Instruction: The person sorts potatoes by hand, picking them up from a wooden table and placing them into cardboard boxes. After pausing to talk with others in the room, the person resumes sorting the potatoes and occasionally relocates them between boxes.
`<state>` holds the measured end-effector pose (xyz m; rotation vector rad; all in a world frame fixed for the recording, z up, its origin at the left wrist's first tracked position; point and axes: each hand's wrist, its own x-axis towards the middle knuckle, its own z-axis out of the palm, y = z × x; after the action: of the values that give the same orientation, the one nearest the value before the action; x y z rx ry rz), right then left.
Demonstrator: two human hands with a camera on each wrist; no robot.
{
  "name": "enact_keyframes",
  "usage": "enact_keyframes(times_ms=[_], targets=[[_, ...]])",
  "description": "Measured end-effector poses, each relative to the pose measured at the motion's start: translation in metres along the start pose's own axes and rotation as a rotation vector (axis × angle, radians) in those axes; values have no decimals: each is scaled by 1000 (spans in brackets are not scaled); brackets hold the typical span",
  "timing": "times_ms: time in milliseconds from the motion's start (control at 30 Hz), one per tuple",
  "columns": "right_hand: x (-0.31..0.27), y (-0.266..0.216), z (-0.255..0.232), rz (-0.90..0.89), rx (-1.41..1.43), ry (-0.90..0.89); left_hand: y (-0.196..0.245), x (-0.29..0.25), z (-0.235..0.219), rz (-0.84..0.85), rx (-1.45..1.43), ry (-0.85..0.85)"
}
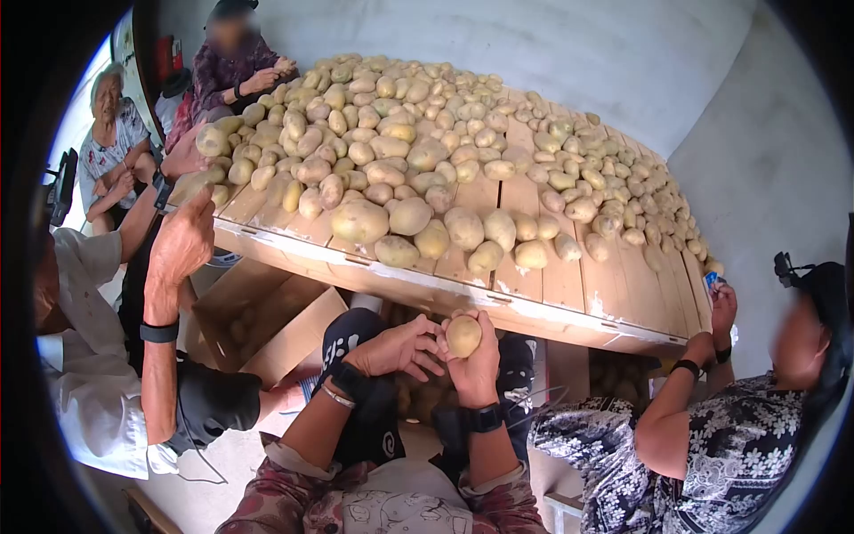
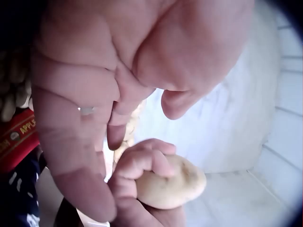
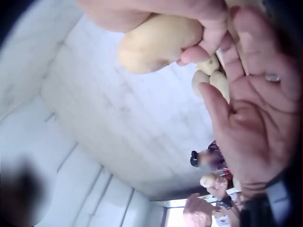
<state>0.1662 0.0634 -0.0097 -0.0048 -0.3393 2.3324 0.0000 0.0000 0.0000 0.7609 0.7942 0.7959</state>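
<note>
My right hand [image 1: 476,360] grips one potato [image 1: 463,336] below the table's front edge; the same potato [image 2: 170,182] shows pale in the left wrist view, with curled right fingers round it. Beside it, my left hand [image 1: 400,347] is held with its fingers loosely spread and nothing in them. In the right wrist view, the potato [image 3: 158,43] lies in the right hand, and the left palm [image 3: 258,118] faces it, apart from it. A ring is on a left finger.
A wooden slatted table [image 1: 569,307] bears a heap of potatoes [image 1: 391,147]. Under it stand a cardboard box [image 1: 294,343] at left and more potatoes [image 1: 614,378]. People sit on both sides, one with an arm [image 1: 160,311] raised near my left.
</note>
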Motion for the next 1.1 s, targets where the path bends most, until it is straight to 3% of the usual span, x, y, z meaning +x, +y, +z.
enact_keyframes(times_ms=[67,100,167,233,300,433,533,700,733,833,967,1000,1033,1100], targets=[[0,11,25,-251,-683,413,-2,-10,9,78,-178,-26],[-30,4,19,-208,-727,458,-31,-4,31,82,-251,-40],[-25,18,18,-216,-629,451,-31,-15,26,171,-374,-19],[-26,23,17,-147,-547,433,-35,-19,17,158,-381,24],[-29,20,10,-121,-318,344,-35,-17,11,210,-384,-3],[-35,13,13,-42,-327,292,-40,-4,9,175,-349,38],[-40,-9,19,60,-290,158,-33,-5,8,268,-432,-34],[-64,-72,10,-162,-217,127,-26,-11,2,398,-461,82],[-71,-80,7,-227,-194,201,-20,-13,8,364,-497,177],[-84,-86,-11,-312,-63,256,-20,-16,-4,291,-442,78],[-79,-50,-30,-192,-13,351,-16,-22,1,203,-408,253],[-77,-36,-35,-139,-65,389,-22,-22,-6,196,-368,116],[-74,-20,-35,-37,-123,422,-20,-22,2,193,-364,112],[-68,10,-11,146,-265,451,-14,-29,20,114,-87,203]])
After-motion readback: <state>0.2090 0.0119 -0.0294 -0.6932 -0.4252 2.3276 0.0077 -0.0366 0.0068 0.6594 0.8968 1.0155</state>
